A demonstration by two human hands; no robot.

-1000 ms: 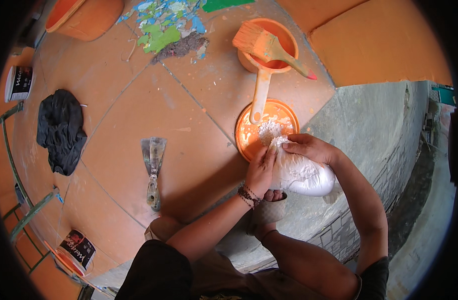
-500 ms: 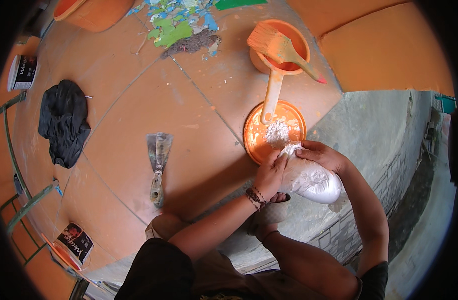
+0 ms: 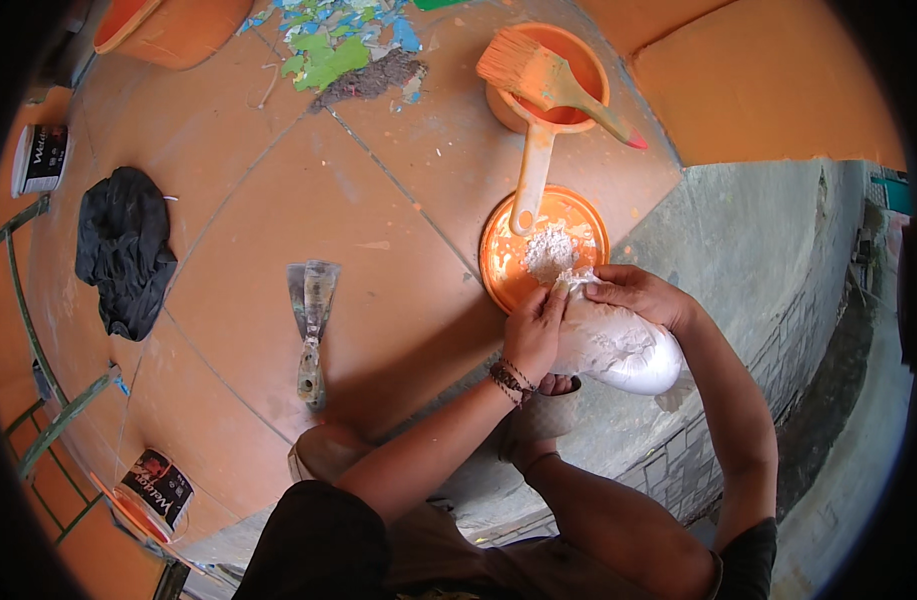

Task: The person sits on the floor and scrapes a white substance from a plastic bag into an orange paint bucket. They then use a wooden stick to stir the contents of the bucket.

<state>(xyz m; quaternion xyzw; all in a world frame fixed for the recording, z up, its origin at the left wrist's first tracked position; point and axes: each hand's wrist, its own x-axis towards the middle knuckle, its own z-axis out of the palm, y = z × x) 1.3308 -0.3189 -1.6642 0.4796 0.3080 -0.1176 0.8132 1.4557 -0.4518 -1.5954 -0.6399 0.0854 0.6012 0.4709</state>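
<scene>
A clear plastic bag of white powder (image 3: 623, 345) is gripped near its mouth by both hands. My left hand (image 3: 540, 325) pinches the left side of the opening, while my right hand (image 3: 638, 293) holds the right side. The bag's mouth points at a round orange lid (image 3: 498, 262) lying on the floor tiles. A small heap of white powder (image 3: 551, 250) sits on that lid, next to orange paint smears. Just beyond, the handle of an orange dipper (image 3: 534, 165) reaches over the lid's far edge. Across the dipper's top rests a paintbrush (image 3: 553, 82) with orange-coated bristles.
Two putty knives (image 3: 311, 330) lie overlapped left of my hands. Farther left are a black cloth (image 3: 126, 250), paint tubs (image 3: 156, 492) and green metal bars (image 3: 63, 425). Paint flakes (image 3: 343, 60) and an orange basin (image 3: 173, 35) are at the far side. Grey concrete (image 3: 738, 230) lies right.
Both hands still hold the bag, tilted slightly differently at its mouth over the lid. The whole view has shifted a little, so floor things appear slightly higher and farther left.
</scene>
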